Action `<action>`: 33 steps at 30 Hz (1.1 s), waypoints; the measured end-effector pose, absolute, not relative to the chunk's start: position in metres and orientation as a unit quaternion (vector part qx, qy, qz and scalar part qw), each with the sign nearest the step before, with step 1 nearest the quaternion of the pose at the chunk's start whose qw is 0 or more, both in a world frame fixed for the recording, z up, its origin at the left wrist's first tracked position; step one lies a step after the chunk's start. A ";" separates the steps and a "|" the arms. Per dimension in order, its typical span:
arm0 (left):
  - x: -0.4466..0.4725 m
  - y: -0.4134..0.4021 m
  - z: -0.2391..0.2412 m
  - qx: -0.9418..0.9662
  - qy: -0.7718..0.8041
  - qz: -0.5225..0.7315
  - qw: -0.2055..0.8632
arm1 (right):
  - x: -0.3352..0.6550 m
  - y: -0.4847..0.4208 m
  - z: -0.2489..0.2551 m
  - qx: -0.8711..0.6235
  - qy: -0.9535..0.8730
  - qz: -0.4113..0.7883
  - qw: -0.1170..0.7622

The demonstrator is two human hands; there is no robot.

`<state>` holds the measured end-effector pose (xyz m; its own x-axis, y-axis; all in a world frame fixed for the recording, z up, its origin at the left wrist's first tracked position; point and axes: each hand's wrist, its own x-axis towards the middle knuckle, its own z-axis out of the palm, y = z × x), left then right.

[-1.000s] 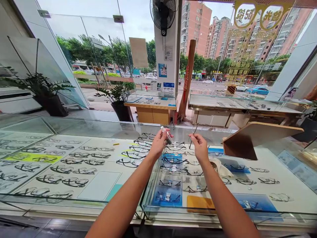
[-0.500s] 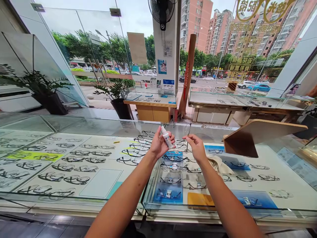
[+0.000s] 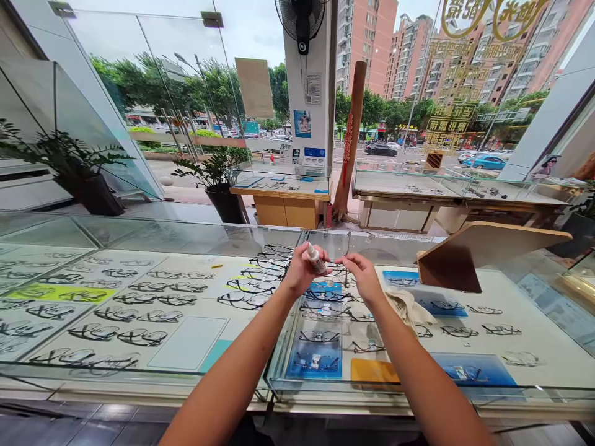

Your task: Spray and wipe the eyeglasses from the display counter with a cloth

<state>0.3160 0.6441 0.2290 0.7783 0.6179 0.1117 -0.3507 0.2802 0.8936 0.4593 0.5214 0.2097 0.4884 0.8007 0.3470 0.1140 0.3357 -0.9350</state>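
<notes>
Wrapped in my left hand (image 3: 300,272) is a small white bottle (image 3: 316,260), its nozzle tipped up and away from me. My right hand (image 3: 362,277) pinches a thin pair of eyeglasses (image 3: 346,245) edge-on, so the lenses barely show. Both hands are held close together over the glass display counter. A beige cloth (image 3: 409,311) lies crumpled on the counter, partly behind my right forearm. Below the hands, several eyeglass frames (image 3: 320,336) rest on a blue panel.
Rows of eyeglasses (image 3: 149,287) fill the left display case. A brown wooden board (image 3: 450,272) stands tilted at right, with an orange-yellow pad (image 3: 374,370) near the front edge. Beyond are a wooden post (image 3: 352,124), potted plants (image 3: 223,179) and another display cabinet (image 3: 283,207).
My left hand has turned the bottle so its nozzle points more upward and toward the glasses. My right hand has moved slightly left with the glasses, and the hands are closer.
</notes>
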 end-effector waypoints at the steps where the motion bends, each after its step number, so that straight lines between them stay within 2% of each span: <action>1: 0.318 0.645 0.226 0.544 0.150 0.320 0.761 | 0.458 0.521 0.211 -0.516 -0.441 0.256 0.689; 6: 0.325 0.649 0.212 0.682 0.190 0.366 0.603 | 0.453 0.519 0.214 -0.499 -0.457 0.292 0.676; 9: 0.327 0.648 0.210 0.722 0.179 0.371 0.556 | 0.450 0.519 0.214 -0.485 -0.467 0.309 0.672; 17: 0.327 0.643 0.213 0.743 0.162 0.385 0.523 | 0.445 0.520 0.211 -0.466 -0.490 0.334 0.657; 21: 0.327 0.645 0.212 0.740 0.159 0.348 0.553 | 0.447 0.520 0.210 -0.460 -0.493 0.338 0.657; 25: 0.325 0.646 0.212 0.743 0.160 0.334 0.558 | 0.453 0.521 0.209 -0.451 -0.449 0.338 0.693; 29: 0.325 0.642 0.210 0.791 0.170 0.307 0.502 | 0.457 0.522 0.211 -0.422 -0.382 0.353 0.743; 33: 0.328 0.637 0.205 0.817 0.165 0.293 0.468 | 0.455 0.522 0.213 -0.405 -0.366 0.369 0.752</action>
